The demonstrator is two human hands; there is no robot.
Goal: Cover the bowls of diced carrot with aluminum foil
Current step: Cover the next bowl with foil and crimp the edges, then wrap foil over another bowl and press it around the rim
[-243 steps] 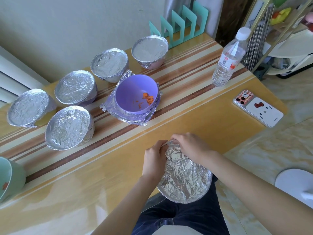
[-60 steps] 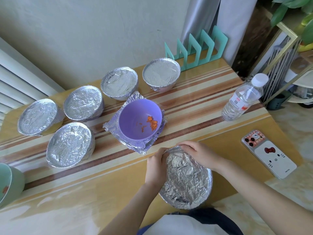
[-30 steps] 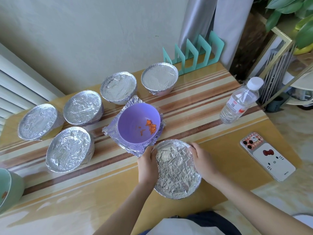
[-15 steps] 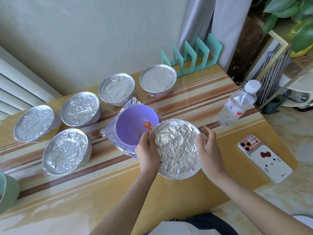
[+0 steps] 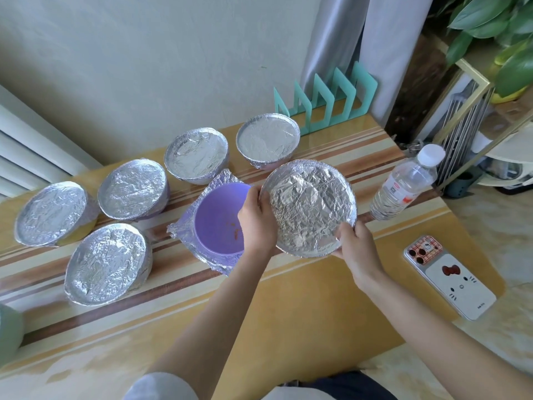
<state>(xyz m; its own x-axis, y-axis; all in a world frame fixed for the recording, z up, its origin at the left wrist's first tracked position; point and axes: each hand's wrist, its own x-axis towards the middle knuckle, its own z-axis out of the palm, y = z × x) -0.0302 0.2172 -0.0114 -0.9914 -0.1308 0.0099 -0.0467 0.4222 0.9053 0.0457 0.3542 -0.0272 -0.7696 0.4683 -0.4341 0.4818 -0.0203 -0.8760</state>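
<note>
Both my left hand (image 5: 256, 217) and right hand (image 5: 356, 246) grip the foil-covered bowl (image 5: 310, 206), now carried from the near edge to right of the uncovered purple bowl (image 5: 216, 223), which I judge next.

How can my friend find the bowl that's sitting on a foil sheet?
Look at the striped wooden table by the wall, among the foil-covered bowls. The purple bowl sits mid-table, partly behind the left hand. Its neighbours are silver on top; it is open, with orange bits inside.
</note>
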